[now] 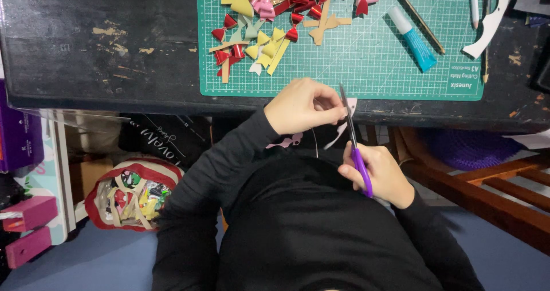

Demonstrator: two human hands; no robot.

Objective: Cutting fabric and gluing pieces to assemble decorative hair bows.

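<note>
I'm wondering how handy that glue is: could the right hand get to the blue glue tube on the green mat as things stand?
Probably not at once: the right hand is closed around purple scissors. The blue glue tube lies uncovered on the green mat, with nothing between.

The scissors (360, 166) have purple handles and grey blades. At 12 o'clock lies a green cutting mat (366, 62) with a pale grid, on a scuffed black desk (97, 44). At 11 o'clock sit red, yellow, pink and tan bows (258, 39); at 1 o'clock, a turquoise glue tube (413, 38) with a white cap.
</note>
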